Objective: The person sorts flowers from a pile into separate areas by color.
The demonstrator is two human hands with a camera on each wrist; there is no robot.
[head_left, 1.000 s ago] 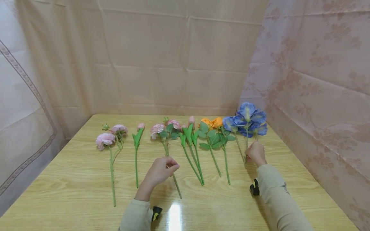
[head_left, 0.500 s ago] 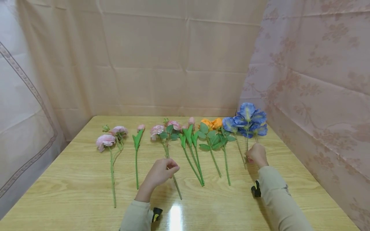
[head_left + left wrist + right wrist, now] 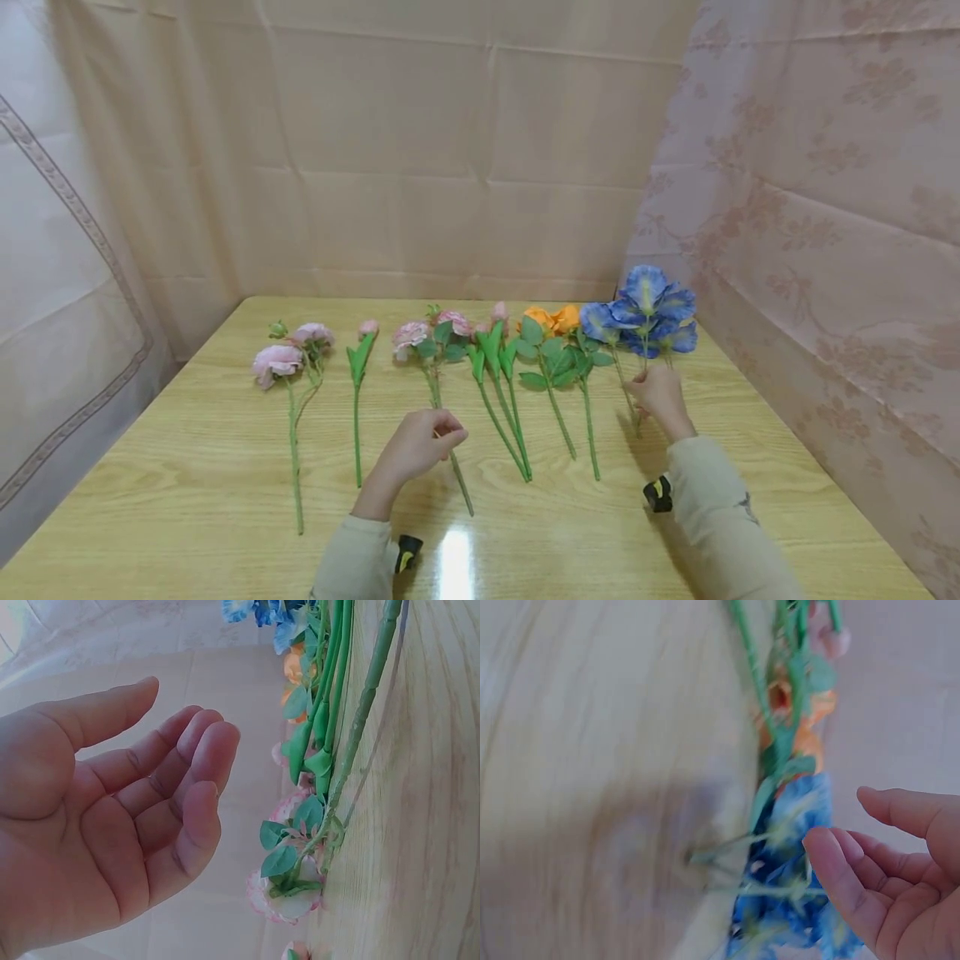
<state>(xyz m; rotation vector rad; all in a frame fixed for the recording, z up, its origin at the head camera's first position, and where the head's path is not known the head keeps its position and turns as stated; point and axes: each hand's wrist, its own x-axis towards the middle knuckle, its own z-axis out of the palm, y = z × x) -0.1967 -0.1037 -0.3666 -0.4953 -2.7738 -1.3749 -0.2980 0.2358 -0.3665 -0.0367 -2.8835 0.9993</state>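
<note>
My left hand (image 3: 420,442) hovers above the stem of a pink-and-white flower (image 3: 410,335). In the left wrist view its fingers (image 3: 214,754) bend loosely, the thumb stands apart, and nothing lies between them. At the right, my right hand (image 3: 663,396) is over the stems of the blue flowers (image 3: 645,312). The right wrist view has its thumb and fingers (image 3: 829,859) spread apart, holding nothing, close to the blue blooms (image 3: 780,900). Part of those stems is hidden behind the hand in the head view.
Left of my left hand lie a pale pink flower (image 3: 276,363) and a single pink tulip (image 3: 360,358). Several pink tulips (image 3: 491,346) and orange flowers (image 3: 551,320) lie between my hands. A patterned cloth (image 3: 840,250) hangs along the table's (image 3: 562,533) right side.
My right hand has let go of a blue flower's stem and lifted slightly, its fingers parting. The left hand holds its place over the pink-and-white flower's stem.
</note>
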